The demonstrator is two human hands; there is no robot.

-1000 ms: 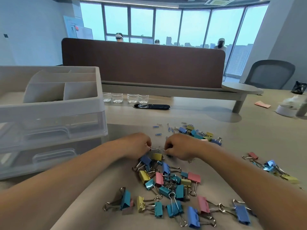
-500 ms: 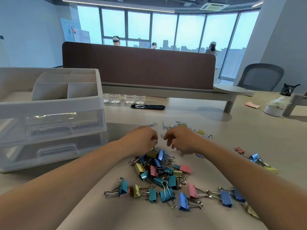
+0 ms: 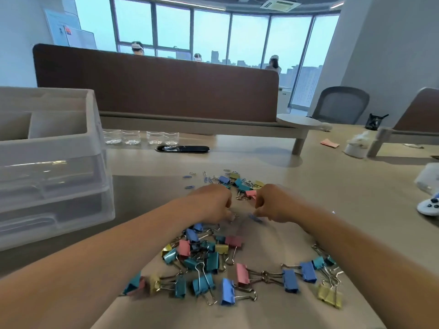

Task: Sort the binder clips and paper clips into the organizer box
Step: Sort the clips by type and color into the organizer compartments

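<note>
Ahead of you, a brown divider panel (image 3: 154, 91) spans the counter (image 3: 332, 186). Four clear cups (image 3: 130, 137) stand below it, with a black oval object (image 3: 183, 149) just in front. To your right are a grey chair (image 3: 339, 105), a black mesh pot (image 3: 375, 121), a pink note (image 3: 329, 143) and a white controller (image 3: 428, 206).

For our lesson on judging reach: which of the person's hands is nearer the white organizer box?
Left. The left hand sits to the right of the organizer box, bare table between them; the right hand is farther right again, beyond the left hand.
</note>
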